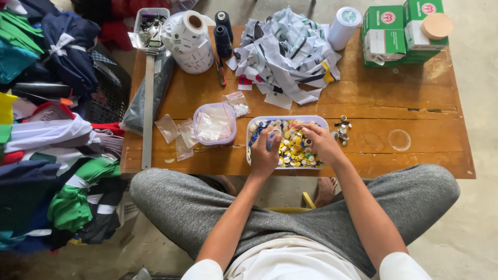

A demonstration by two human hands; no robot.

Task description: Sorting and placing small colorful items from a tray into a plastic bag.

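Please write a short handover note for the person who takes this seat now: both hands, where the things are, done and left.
Left hand: over the tray of buttons, pinching a small bluish item; unclear what.
Right hand: fingers down among the buttons in the tray.
Done: a few metal pieces lie on the wooden table right of the tray.
Left: the tray is full; small plastic bags lie left of it.

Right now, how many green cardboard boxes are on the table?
2. One green box stands at the far right corner of the wooden table; the second green box stands beside it on its right, under a round tan lid. Others may be hidden behind.
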